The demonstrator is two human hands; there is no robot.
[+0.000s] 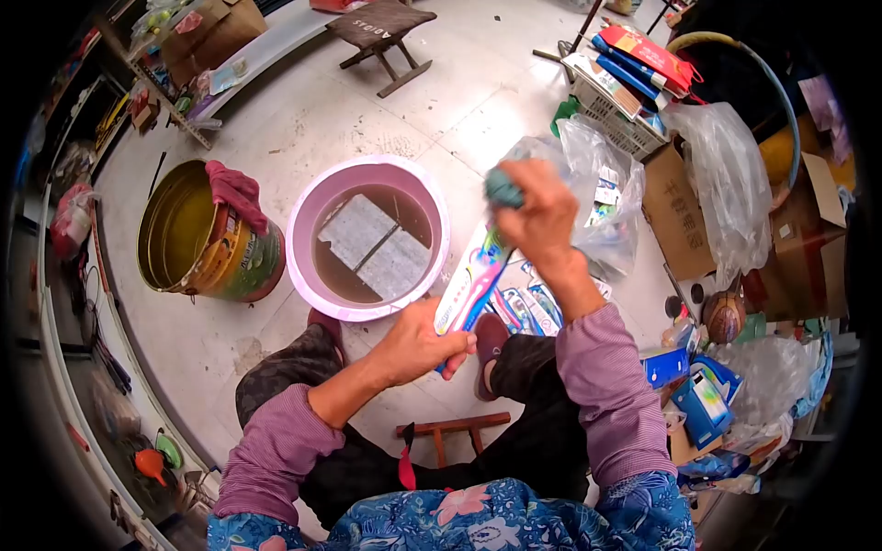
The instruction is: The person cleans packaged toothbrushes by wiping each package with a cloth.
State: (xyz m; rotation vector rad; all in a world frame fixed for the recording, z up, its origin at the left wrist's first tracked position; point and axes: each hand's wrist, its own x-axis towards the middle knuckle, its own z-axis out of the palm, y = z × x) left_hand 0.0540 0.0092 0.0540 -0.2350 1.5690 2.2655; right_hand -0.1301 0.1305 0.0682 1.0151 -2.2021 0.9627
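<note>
My left hand point(413, 344) is closed around the lower end of a toothbrush in its packaging point(473, 283), which slants up and to the right in front of me. My right hand point(544, 216), slightly blurred, grips a dark green cloth point(503, 188) at the upper end of the pack. Contact between cloth and pack is hard to make out. To the left of the pack stands a pink basin point(303, 285) of murky water with pale rectangular slabs in it. More packaged toothbrushes point(528, 310) lie on the floor beyond my right foot.
A yellow metal bucket point(253, 266) with a red cloth point(234, 195) over its rim stands left of the basin. Clear plastic bags point(602, 202), a cardboard box point(677, 216) and blue boxes point(703, 404) crowd the right. A folding stool point(381, 29) is at the back.
</note>
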